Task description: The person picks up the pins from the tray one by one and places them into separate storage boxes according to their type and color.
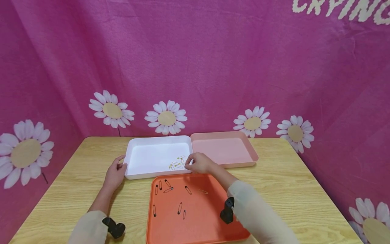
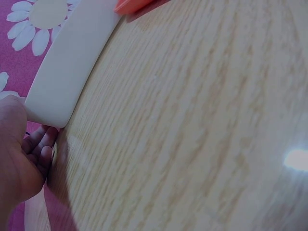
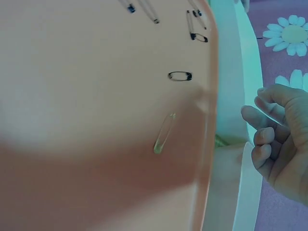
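My left hand [image 1: 114,173] grips the left wall of the white tray [image 1: 146,173]; in the left wrist view its curled fingers [image 2: 38,147] lie at the tray's corner. Several gold safety pins [image 1: 177,164] lie in the right part of that tray. Just over its front right corner is my right hand [image 1: 198,163], fingers loosely bent and nothing visible between them in the right wrist view. In front stands the orange tray [image 1: 170,234]. It holds several black safety pins [image 1: 180,208], scattered mostly to its left, and one gold safety pin [image 3: 164,134] near the back edge.
A pink tray [image 1: 223,149] stands at the back, side by side with the white one. All three trays are on a wooden table [image 1: 283,189]. A magenta curtain with daisies [image 1: 195,67] hangs behind and at the sides.
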